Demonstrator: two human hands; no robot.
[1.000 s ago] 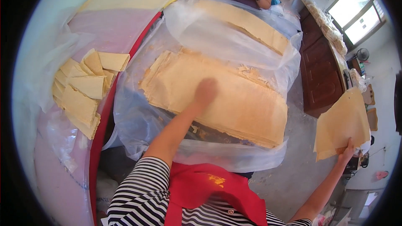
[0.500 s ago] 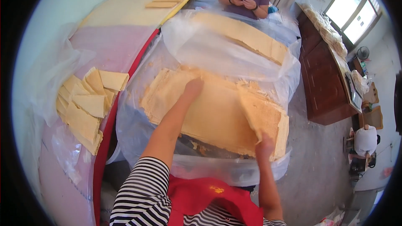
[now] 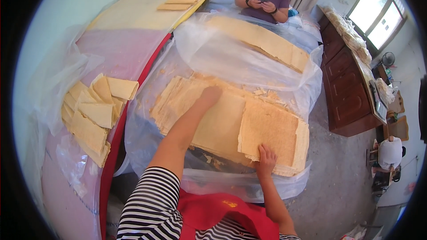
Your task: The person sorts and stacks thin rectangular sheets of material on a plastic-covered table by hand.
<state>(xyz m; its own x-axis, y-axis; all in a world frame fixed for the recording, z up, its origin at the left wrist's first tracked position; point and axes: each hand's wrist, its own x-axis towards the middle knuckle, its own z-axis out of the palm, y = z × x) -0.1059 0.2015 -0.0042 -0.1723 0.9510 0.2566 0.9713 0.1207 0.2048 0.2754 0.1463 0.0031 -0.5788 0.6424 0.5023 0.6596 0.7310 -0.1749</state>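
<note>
A large stack of thin, pale-tan sheets [image 3: 204, 124] lies on clear plastic [image 3: 147, 106] in front of me. My left hand [image 3: 209, 95] is on the stack toward its far edge, fingers curled; what they hold is hidden. A squarish tan sheet [image 3: 271, 126] lies flat on the stack's right half. My right hand [image 3: 265, 160] rests on that sheet's near edge with fingers apart. Torn scraps [image 3: 264, 95] lie along the far edge.
Folded sheets [image 3: 91, 131] lie on the pink surface [image 3: 66, 186] at left; more sheets [image 3: 258, 40] lie beyond the stack. A person [image 3: 271, 9] opposite holds a small device. Cabinets [image 3: 349, 98] line the right; another person [image 3: 389, 155] is at far right.
My right hand has brought the sheet from out at the right down onto the stack, where it now lies flat. My left hand has moved toward the stack's far edge.
</note>
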